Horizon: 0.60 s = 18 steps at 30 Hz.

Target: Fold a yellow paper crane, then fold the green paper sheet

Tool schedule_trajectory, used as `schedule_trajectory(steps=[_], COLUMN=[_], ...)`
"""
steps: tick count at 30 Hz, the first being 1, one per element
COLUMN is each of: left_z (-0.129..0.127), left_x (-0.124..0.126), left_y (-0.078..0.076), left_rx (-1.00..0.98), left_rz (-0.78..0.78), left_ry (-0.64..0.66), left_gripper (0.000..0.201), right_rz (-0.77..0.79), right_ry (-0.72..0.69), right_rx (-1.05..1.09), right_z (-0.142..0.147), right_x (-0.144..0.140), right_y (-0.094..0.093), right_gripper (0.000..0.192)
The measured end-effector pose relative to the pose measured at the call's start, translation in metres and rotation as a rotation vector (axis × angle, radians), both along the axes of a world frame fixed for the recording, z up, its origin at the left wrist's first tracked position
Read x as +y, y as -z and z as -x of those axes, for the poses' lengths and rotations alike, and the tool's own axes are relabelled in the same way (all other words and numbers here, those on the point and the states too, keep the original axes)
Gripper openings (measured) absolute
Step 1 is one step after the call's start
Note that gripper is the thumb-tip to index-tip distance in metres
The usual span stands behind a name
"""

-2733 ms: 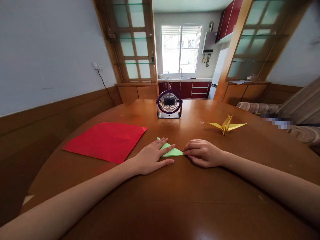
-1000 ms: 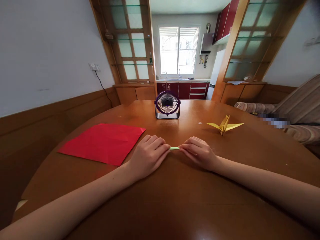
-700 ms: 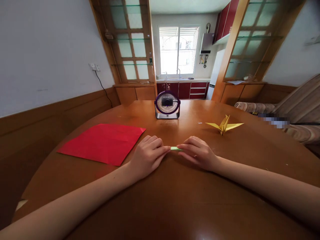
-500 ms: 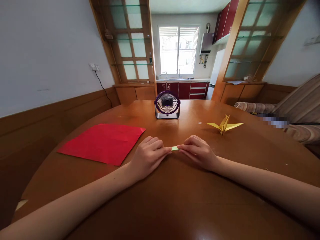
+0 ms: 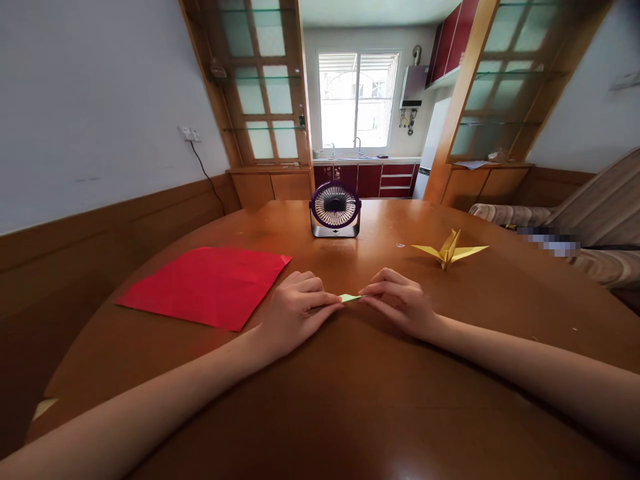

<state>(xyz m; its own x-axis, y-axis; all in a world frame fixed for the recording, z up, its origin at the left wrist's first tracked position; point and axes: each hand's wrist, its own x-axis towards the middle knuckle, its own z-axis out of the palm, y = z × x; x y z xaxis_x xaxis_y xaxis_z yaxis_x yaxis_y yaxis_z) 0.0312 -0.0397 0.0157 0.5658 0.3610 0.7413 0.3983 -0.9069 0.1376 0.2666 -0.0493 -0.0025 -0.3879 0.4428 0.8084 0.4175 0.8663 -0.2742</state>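
Observation:
A small folded green paper [image 5: 350,297] lies on the brown wooden table [image 5: 350,400], mostly covered by my hands. My left hand [image 5: 295,312] has its fingers curled and pinches the paper's left end. My right hand [image 5: 403,303] pinches the right end with fingertips pointing left. Only a thin green strip shows between the two hands. A red square sheet [image 5: 207,285] lies flat just left of my left hand. A yellow paper crane [image 5: 450,250] stands behind and to the right of my right hand.
A small purple desk fan [image 5: 335,209] stands at the far middle of the table. A striped sofa [image 5: 590,233] is off the right edge. A wood-panelled wall runs along the left, with a kitchen beyond the table.
The green piece was a flat triangle under my open left hand; both hands have since closed on it, leaving a thin strip. In the last second the hands barely shifted.

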Motion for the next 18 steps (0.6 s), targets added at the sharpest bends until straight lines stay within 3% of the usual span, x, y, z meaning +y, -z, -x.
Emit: schedule_trajectory(steps=[18], left_z=[-0.0025], left_x=[-0.0069], left_y=[-0.0015], left_rx=[0.02], left_rz=[0.055], left_ry=[-0.033], left_gripper=[0.02], right_rz=[0.139], right_ry=[-0.078], right_rx=[0.07], right_z=[-0.0006], right_x=[0.0021], right_y=[0.0011], right_gripper=[0.012])
